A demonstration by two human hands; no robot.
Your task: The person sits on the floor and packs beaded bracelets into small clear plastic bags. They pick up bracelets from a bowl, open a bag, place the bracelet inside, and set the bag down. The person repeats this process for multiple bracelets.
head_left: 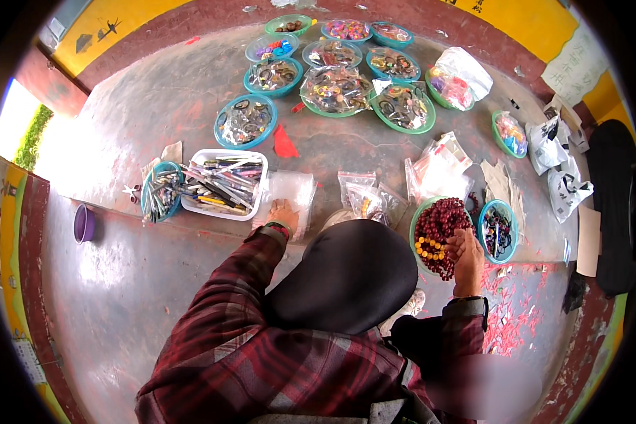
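Your right hand [466, 256] at dark-red round-bead strands [437, 218] in green round plastic basin [413, 234]; can't tell whether gripping. Left hand [281, 214] released, flat on clear plastic bags [298, 189] left of basin. Ease strands gently: may tangle.

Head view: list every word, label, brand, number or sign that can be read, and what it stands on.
Yellow wall, top right: dark characters, cut by the picture's edge; not transcribed.
Pale wall patch, right: faint characters; not transcribed.
White carrier bags, right: black print, too small to read.
Pale sheet, lower left: too blurred to read.
Clear bags under the left hand: no readable text.
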